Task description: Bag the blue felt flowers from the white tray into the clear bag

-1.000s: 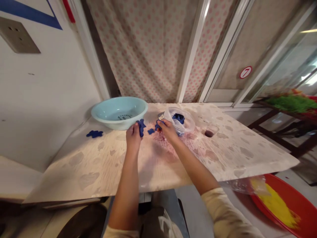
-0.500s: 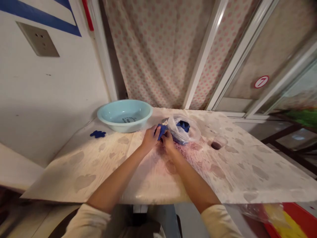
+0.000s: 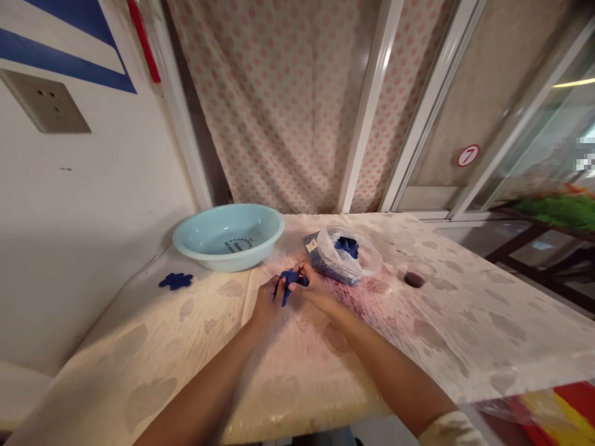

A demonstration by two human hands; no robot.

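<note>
My left hand [image 3: 271, 298] and my right hand [image 3: 315, 286] meet over the middle of the table, both with fingers closed on a small dark blue, soft-looking piece [image 3: 290, 279]. Its exact kind cannot be made out; lobes stick out between the fingers. Just beyond my right hand sits an open, whitish plastic bag [image 3: 332, 254] with more dark blue pieces [image 3: 348, 247] inside. Off to the left, a flat blue piece with a lobed, flower-like outline [image 3: 175, 281] lies on the tablecloth.
A light blue plastic basin [image 3: 186, 251] stands at the back left near the wall. Right of the bag is a clear cup with dark liquid [image 3: 413, 280]. The patterned tablecloth [image 3: 279, 390] has pinkish stains around the bag. A dotted curtain [image 3: 297, 111] hangs behind.
Both hands have come nearer to me and away from the bag, with the blue piece between them. The fingers have shifted on it. My view has also tilted slightly.
</note>
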